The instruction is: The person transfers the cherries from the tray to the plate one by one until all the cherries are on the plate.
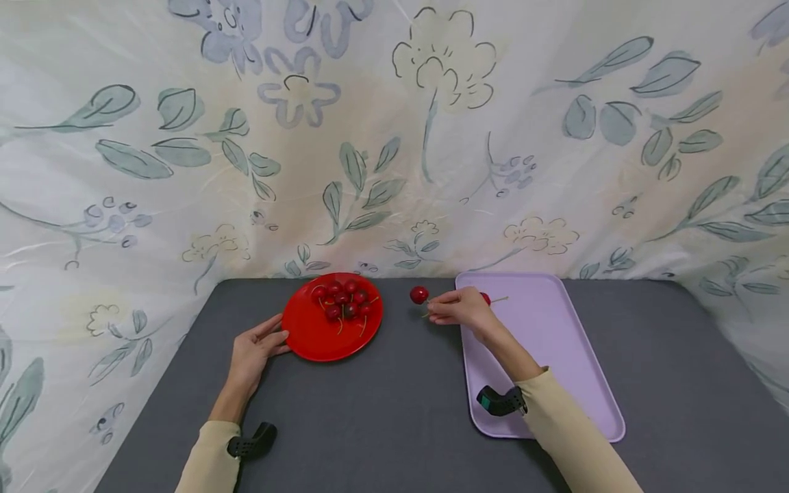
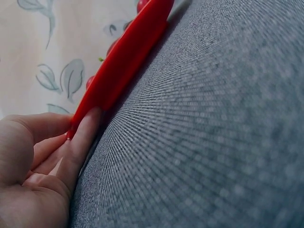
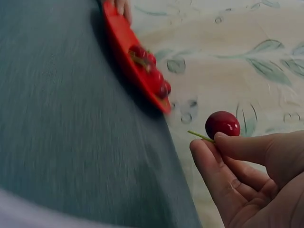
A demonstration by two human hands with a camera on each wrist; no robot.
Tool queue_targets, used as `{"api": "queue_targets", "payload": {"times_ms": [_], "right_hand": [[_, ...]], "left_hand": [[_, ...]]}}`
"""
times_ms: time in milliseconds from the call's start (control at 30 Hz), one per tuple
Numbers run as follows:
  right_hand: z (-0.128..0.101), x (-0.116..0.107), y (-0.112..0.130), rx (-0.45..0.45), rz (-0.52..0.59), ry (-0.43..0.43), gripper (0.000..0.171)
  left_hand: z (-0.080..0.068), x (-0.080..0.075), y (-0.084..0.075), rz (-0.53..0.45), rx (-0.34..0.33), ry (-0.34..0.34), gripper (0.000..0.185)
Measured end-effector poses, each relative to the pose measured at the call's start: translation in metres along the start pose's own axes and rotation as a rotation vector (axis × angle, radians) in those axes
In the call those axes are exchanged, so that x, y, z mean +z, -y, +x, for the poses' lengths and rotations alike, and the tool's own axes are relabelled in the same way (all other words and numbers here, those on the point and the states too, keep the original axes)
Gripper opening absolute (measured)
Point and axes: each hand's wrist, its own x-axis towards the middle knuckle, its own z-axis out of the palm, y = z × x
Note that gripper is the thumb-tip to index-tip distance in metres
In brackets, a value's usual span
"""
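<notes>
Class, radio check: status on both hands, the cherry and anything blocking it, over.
Left hand rests on red plate rim. Right hand pinches cherry by its stem, above the table beside the lilac tray. Nothing in the way.

Dark red cherries (image 1: 342,300) are sitting on a bright red plate (image 1: 314,335); a lilac tray (image 1: 555,349) is lying on grey cloth (image 1: 382,411), a cream backdrop (image 1: 394,137) showing grey-green leaves.

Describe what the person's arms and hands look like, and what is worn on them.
Both arms wear long, pale cream sleeves that end at the wrist. The left hand and the right hand are bare: no gloves, and no rings or watch can be seen. A small black device sits at the left wrist; the one at the right wrist is black with a teal-green part.
</notes>
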Motion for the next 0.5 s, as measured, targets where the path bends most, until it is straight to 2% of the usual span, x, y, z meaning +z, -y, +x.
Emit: {"api": "queue_targets", "payload": {"times_ms": [267, 500], "right_hand": [[0.009, 0.034, 0.008, -0.004, 0.041, 0.078, 0.028], [0.014, 0.06, 0.009, -0.007, 0.083, 0.121, 0.025]], "left_hand": [[0.002, 0.0, -0.001, -0.005, 0.003, -0.001, 0.053], [0.001, -0.001, -0.003, -0.006, -0.024, 0.004, 0.054]]}}
